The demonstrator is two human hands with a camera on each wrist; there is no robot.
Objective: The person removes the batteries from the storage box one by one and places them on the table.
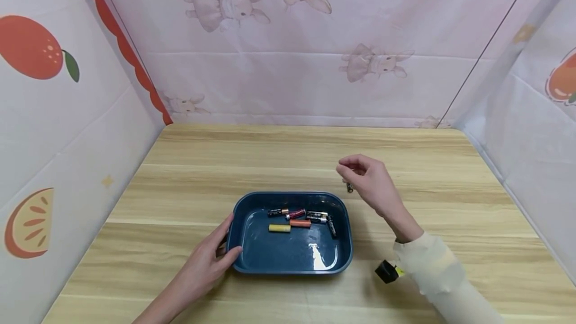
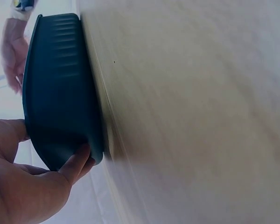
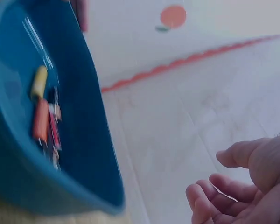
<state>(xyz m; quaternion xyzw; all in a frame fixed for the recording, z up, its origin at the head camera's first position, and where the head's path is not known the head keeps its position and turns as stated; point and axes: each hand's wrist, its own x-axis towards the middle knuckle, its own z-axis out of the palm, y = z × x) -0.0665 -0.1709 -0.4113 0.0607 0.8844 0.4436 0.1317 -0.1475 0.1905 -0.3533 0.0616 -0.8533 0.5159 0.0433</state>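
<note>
A dark blue plastic tray [image 1: 288,259] stands on the table. My left hand [image 1: 209,254] grips its left end, thumb over the rim and fingers against the outer wall, as the left wrist view also shows. Inside lie a yellow battery [image 1: 279,228], an orange battery [image 1: 300,223], a dark red battery [image 1: 295,214] and several black ones. Beyond the tray's right back corner hovers my right hand [image 1: 371,181], fingers loosely bent. The right wrist view shows its thumb apart from the fingers, nothing visible between. Just below it in the head view is another small battery [image 1: 349,187], partly hidden by the hand.
The wooden table [image 1: 180,174] runs back to a pink curtain [image 1: 288,89] printed with rabbits. White printed sheets [image 1: 90,139] hang at both sides. A small black device [image 1: 387,271] is attached beneath the right wrist, right of the tray.
</note>
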